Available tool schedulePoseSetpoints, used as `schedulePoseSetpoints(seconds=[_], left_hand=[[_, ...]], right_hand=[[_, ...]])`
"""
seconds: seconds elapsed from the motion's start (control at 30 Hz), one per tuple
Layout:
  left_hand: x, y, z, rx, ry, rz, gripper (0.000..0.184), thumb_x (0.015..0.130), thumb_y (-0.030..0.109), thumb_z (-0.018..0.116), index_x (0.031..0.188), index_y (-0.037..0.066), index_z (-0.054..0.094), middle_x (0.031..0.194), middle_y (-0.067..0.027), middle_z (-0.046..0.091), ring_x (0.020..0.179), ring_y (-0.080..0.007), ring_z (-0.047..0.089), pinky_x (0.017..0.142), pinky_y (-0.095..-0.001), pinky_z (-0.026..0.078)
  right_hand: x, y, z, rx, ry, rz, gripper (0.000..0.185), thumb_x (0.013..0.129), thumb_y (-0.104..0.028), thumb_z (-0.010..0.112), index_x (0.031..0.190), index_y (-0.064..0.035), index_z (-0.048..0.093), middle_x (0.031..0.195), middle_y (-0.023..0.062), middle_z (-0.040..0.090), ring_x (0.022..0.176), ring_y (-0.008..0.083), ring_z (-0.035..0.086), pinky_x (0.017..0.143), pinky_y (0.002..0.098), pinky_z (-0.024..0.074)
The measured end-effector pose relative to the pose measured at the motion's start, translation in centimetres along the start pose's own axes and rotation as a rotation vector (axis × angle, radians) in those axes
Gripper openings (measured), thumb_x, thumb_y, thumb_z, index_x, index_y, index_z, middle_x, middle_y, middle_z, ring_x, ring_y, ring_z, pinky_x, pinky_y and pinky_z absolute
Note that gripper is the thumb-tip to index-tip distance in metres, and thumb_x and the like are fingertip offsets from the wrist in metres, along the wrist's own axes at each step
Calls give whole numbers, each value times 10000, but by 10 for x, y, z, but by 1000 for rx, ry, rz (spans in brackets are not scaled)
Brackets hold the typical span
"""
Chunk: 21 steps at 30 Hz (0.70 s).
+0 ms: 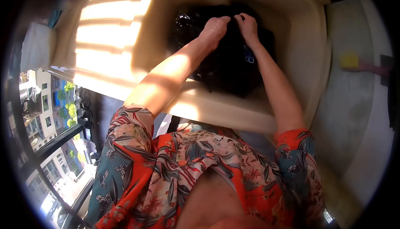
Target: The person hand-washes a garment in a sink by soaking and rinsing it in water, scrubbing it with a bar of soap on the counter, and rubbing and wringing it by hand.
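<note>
A dark, wet piece of cloth (233, 68) lies bunched in the basin of a beige laundry sink (306, 62). It carries a small blue-and-white mark, and its left part glistens. My left hand (214, 30) is closed on the cloth near its far side, thumb and fingers pressed together. Just to the right, my right hand (248, 26) pinches the same cloth, its fingers curled. A narrow gap separates the two hands. Exactly what the fingertips grip is hard to see against the black, and the kind of garment does not show.
A brush (352, 61) with yellow bristles and a pinkish handle is at the right, beyond the sink's rim. Striped sunlight falls on the sink's left ledge (108, 33). A window (54, 141) with buildings outside is at the left, with dark round objects beside it.
</note>
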State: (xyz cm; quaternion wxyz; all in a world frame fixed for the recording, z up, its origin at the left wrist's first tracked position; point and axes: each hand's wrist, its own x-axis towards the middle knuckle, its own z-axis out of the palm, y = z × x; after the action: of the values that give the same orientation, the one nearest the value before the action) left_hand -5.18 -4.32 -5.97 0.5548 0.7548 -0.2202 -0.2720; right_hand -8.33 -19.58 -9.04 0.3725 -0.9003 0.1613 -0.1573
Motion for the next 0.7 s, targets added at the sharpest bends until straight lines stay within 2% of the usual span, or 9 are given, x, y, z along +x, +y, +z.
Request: schedulePoseSetpoints(seconds=[0.07, 0.1, 0.13, 0.2, 0.27, 0.4, 0.5, 0.63, 0.7], left_hand=[[0, 20, 1, -263, -43, -170, 647, 676, 425, 685, 1125, -14, 531, 856, -134, 599, 812, -238, 578, 754, -320, 454], [-2, 26, -2, -325, -39, -246, 745, 625, 463, 725, 1163, -11, 524, 878, -141, 606, 836, -242, 583, 776, -313, 455], [0, 12, 1, 15, -86, -92, 894, 567, 497, 750, 1249, -10, 470, 950, -151, 618, 902, -263, 592, 822, -319, 455], [-4, 9, 5, 606, -274, -20, 766, 580, 480, 739, 1166, 21, 556, 968, -157, 625, 919, -287, 596, 827, -351, 461], [-3, 38, -4, 697, -397, -230, 459, 595, 413, 721, 917, 88, 684, 957, -110, 650, 978, -287, 584, 856, -347, 456], [-1, 29, -28, 698, 150, -99, 426, 590, 328, 697, 900, 38, 675, 909, -133, 657, 918, -278, 611, 771, -339, 489], [12, 20, -55, -122, 297, -298, 268, 567, 141, 676, 798, 12, 636, 771, -99, 622, 754, -229, 594, 703, -316, 487], [21, 2, -53, -900, 154, -251, 237, 617, -40, 554, 842, 7, 611, 814, -92, 601, 744, -221, 576, 689, -325, 500], [25, -5, -47, -1008, 42, -184, 281, 626, -76, 518, 877, 6, 614, 851, -101, 603, 762, -226, 581, 691, -327, 506]], right_hand=[[2, 5, -38, 307, -139, 226, 237, 829, -212, 591, 805, 22, 623, 692, 51, 612, 633, 115, 521, 596, 246, 403], [0, -14, -65, 478, -41, 302, 171, 806, -160, 610, 807, 9, 637, 744, 9, 617, 667, 103, 544, 621, 232, 419], [8, 4, -84, 667, 11, 380, 248, 769, -205, 626, 888, 12, 642, 814, 77, 633, 716, 149, 577, 654, 286, 455], [10, 9, -117, 896, 111, 385, 238, 766, -184, 640, 907, 7, 626, 842, 80, 614, 768, 153, 569, 686, 288, 460], [22, 42, -134, 866, 178, 449, 269, 771, -188, 653, 960, -1, 607, 898, 81, 601, 830, 159, 562, 723, 290, 458], [-2, 81, -141, 749, 147, 384, 385, 773, -252, 686, 1071, -29, 589, 1024, 98, 593, 946, 181, 553, 790, 292, 451], [-38, 46, -122, 845, -146, 484, 414, 878, -240, 572, 1222, -21, 498, 1139, 86, 553, 1039, 168, 513, 929, 302, 390], [-83, -8, -81, 44, -900, 280, 833, 618, -301, 797, 1246, 103, 427, 1223, 200, 511, 1133, 254, 480, 1011, 318, 310], [-79, 2, -76, 69, -721, 304, 720, 627, -203, 757, 1207, 107, 464, 1127, 189, 568, 1052, 251, 533, 949, 307, 377]])
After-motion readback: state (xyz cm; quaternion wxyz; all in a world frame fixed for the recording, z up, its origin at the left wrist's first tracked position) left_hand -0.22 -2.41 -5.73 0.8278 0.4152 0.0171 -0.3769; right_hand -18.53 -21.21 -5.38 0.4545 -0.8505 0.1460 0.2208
